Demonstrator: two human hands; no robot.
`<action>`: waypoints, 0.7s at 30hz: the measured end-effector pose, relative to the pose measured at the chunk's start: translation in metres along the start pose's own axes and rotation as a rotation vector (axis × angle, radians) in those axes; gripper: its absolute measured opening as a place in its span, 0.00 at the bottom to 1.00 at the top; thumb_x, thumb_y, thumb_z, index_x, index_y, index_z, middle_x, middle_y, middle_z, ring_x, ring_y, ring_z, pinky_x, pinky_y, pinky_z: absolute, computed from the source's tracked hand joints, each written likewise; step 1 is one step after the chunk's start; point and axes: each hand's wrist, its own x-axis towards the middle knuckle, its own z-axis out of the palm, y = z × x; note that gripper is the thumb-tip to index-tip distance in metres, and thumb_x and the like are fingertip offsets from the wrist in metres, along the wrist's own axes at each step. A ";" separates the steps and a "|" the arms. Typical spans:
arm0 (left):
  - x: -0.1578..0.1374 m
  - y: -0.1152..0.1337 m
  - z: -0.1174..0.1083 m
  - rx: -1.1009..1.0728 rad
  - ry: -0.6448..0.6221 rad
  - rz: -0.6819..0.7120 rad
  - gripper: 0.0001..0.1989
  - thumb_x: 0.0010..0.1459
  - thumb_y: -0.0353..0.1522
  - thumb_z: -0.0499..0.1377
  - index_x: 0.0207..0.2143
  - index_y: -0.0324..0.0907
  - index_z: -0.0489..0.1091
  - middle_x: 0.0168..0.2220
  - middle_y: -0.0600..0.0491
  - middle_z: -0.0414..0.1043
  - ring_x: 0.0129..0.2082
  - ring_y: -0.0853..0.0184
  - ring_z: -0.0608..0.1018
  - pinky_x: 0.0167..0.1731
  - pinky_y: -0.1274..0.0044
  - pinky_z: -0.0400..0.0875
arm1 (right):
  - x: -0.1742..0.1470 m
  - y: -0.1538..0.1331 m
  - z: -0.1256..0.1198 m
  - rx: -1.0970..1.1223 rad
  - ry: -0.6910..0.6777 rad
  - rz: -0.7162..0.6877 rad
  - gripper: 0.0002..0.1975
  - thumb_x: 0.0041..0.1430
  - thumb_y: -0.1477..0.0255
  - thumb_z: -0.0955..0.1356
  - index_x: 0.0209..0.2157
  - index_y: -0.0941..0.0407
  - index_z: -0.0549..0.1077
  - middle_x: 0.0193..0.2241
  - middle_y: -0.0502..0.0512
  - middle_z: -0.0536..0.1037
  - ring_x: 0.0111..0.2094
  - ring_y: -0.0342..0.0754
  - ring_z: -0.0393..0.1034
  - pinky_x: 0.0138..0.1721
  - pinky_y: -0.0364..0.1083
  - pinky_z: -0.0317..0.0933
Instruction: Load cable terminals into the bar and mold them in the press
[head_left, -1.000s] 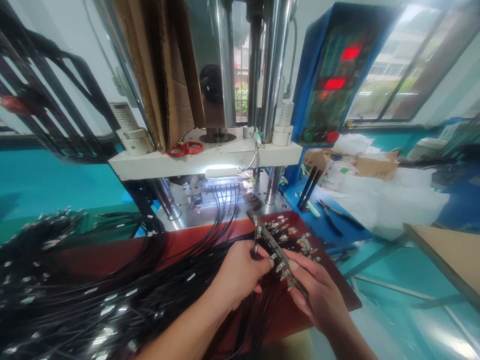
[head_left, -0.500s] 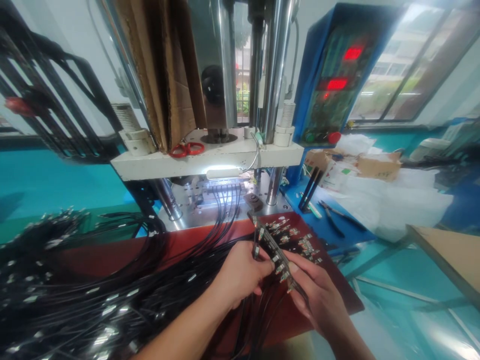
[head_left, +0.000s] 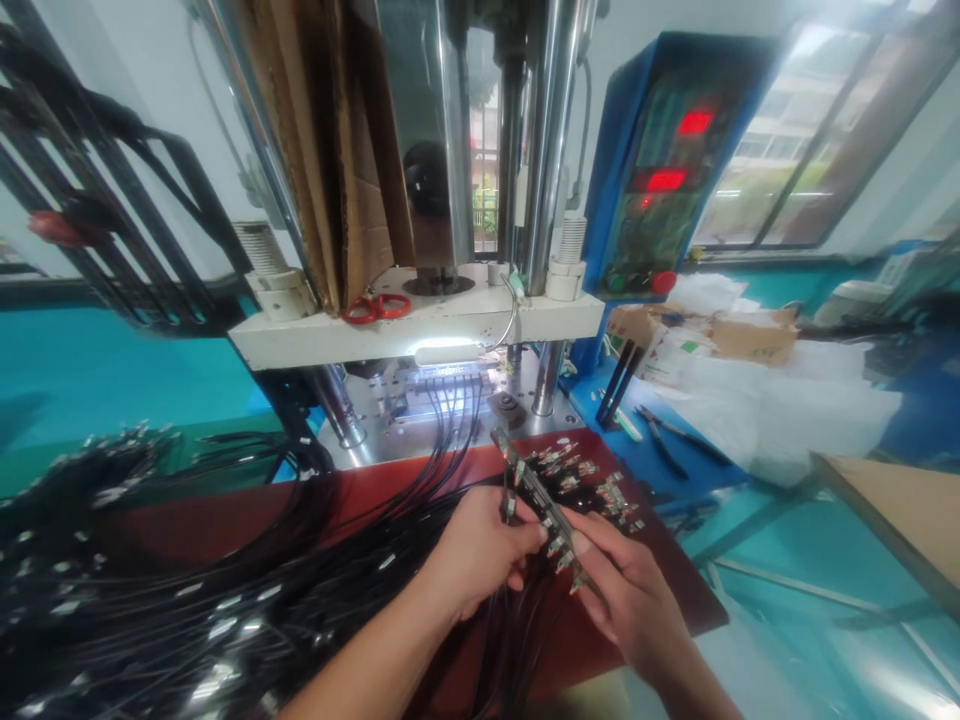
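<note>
My right hand [head_left: 630, 585] is closed around the lower end of a narrow dark metal bar [head_left: 534, 487], which slants across the red-brown board. Small metal-tipped connectors [head_left: 559, 548] sit in a row along the bar's near side, their black cables hanging down below. My left hand [head_left: 484, 545] pinches at this same side; a black cable with a small connector end [head_left: 510, 505] is between its fingers. Just behind the bar, more cable ends [head_left: 574, 465] lie in rows on the board [head_left: 585, 650]. The left fingertips partly hide the cable's other parts.
A press with a white plate [head_left: 420, 325] stands ahead, cables running from its lit mould [head_left: 450, 385]. Red-handled scissors [head_left: 377, 307] lie on the plate. Bundled black cables [head_left: 225, 600] fill the left. Pliers [head_left: 664, 440] rest on the blue surface beside a control box [head_left: 660, 170].
The view has shifted slightly. Both hands keep their grips, and the bar stays in nearly the same place, with only a slight shift at the fingers.
</note>
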 end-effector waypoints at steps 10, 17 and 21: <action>-0.029 0.007 -0.022 -0.443 -0.025 0.036 0.14 0.54 0.34 0.63 0.42 0.37 0.69 0.30 0.51 0.72 0.26 0.71 0.73 0.30 0.77 0.68 | 0.001 -0.006 -0.007 0.161 -0.046 0.117 0.29 0.50 0.55 0.70 0.50 0.57 0.74 0.15 0.48 0.66 0.12 0.38 0.52 0.10 0.38 0.44; -0.019 0.000 -0.021 -0.636 0.010 0.021 0.08 0.57 0.35 0.61 0.34 0.39 0.67 0.33 0.53 0.69 0.26 0.73 0.73 0.27 0.80 0.68 | 0.002 -0.006 -0.007 0.152 -0.060 0.108 0.29 0.49 0.52 0.70 0.48 0.56 0.76 0.16 0.49 0.67 0.12 0.38 0.52 0.09 0.39 0.43; -0.015 0.004 -0.021 -0.677 0.043 0.034 0.10 0.55 0.35 0.63 0.32 0.39 0.65 0.26 0.58 0.65 0.21 0.77 0.67 0.19 0.84 0.61 | 0.002 -0.005 -0.006 0.150 -0.062 0.110 0.29 0.49 0.53 0.69 0.49 0.57 0.75 0.14 0.47 0.64 0.11 0.37 0.50 0.10 0.38 0.41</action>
